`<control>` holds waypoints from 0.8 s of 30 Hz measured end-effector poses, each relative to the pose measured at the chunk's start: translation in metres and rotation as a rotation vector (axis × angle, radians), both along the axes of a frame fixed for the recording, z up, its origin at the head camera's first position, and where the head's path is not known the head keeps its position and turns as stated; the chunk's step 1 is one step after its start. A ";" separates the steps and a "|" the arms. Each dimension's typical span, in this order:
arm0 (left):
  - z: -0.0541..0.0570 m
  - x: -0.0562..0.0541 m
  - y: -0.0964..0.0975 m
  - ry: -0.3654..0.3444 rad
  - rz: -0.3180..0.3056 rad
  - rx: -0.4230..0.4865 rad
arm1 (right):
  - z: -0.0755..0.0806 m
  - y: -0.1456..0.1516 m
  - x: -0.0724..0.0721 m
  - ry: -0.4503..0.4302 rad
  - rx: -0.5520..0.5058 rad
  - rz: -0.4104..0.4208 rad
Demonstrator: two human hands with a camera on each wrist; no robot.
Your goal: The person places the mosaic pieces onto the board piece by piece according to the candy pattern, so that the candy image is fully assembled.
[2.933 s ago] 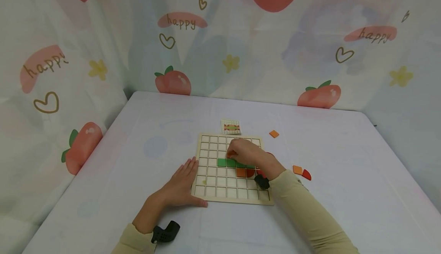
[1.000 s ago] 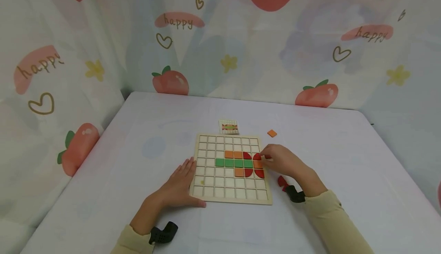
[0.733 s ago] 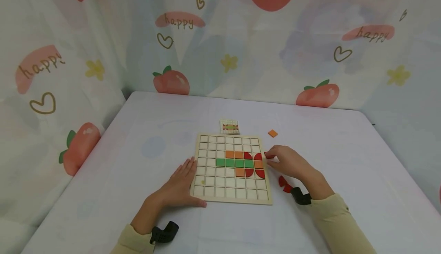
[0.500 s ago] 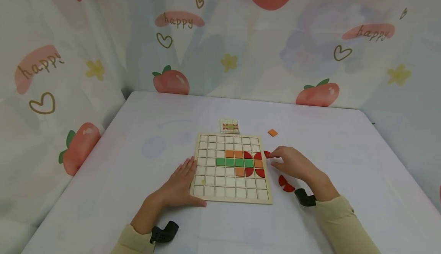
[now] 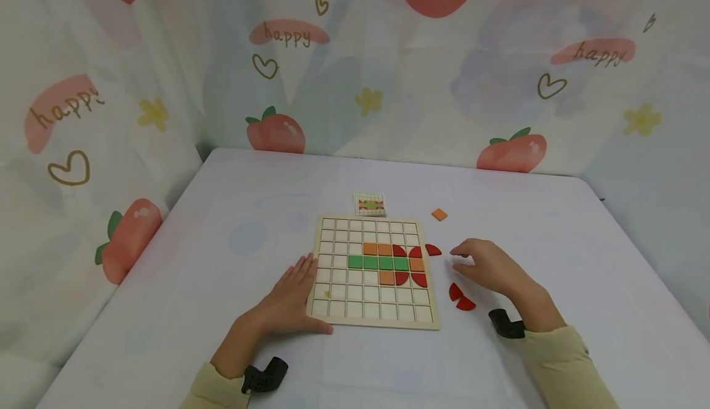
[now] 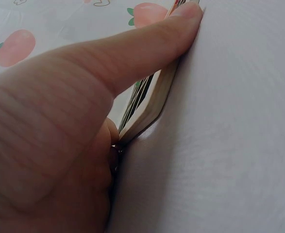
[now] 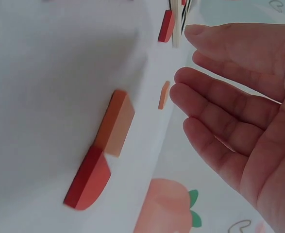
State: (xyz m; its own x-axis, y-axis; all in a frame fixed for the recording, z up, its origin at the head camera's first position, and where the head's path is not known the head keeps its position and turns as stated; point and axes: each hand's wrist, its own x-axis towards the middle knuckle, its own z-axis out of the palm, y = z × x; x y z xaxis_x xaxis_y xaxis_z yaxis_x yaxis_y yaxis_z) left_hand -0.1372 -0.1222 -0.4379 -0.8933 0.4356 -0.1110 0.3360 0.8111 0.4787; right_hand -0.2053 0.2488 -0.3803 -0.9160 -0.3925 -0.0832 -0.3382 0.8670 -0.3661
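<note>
A wooden grid board (image 5: 355, 307) lies mid-table with several green square tiles (image 5: 370, 262) in a row, orange square tiles (image 5: 370, 249) and red quarter-circle tiles (image 5: 419, 279) around them. My left hand (image 5: 288, 295) rests against its left side, fingers straight, thumb along the front edge (image 6: 161, 92). To the right of the board my right hand (image 5: 493, 267) hovers over the table, fingers loosely bent and parted, holding nothing. A red quarter-circle (image 5: 433, 250) lies between its fingertips and the board. Under that hand, an orange tile (image 7: 115, 124) and a red quarter-circle (image 7: 88, 179) show in the right wrist view.
A small pattern card (image 5: 369, 204) lies behind the board. One orange tile (image 5: 439, 214) sits at the back right. Two red quarter-circles (image 5: 461, 298) lie in front of my right hand. A printed curtain (image 5: 333, 89) hangs behind the table.
My right hand has left the upper orange row, touched the red quarter-circle beside the board's right edge, let it lie and drawn back to the right. The left hand stays in place.
</note>
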 end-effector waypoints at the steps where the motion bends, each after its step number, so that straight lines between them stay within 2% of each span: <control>1: 0.000 0.000 0.000 0.002 -0.002 0.001 | 0.000 0.001 0.001 -0.002 0.003 -0.005; 14: -0.003 -0.001 0.000 -0.003 0.001 0.007 | -0.002 0.021 0.005 -0.019 0.007 -0.010; 24: 0.000 -0.001 0.000 -0.005 -0.002 0.010 | -0.009 0.034 0.008 -0.001 0.009 -0.011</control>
State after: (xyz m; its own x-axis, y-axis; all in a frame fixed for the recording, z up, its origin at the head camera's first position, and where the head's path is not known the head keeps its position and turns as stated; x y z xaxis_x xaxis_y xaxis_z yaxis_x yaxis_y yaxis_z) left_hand -0.1379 -0.1217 -0.4379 -0.8917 0.4387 -0.1111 0.3354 0.8055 0.4886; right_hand -0.1976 0.2829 -0.3894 -0.9201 -0.3816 -0.0882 -0.3282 0.8740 -0.3583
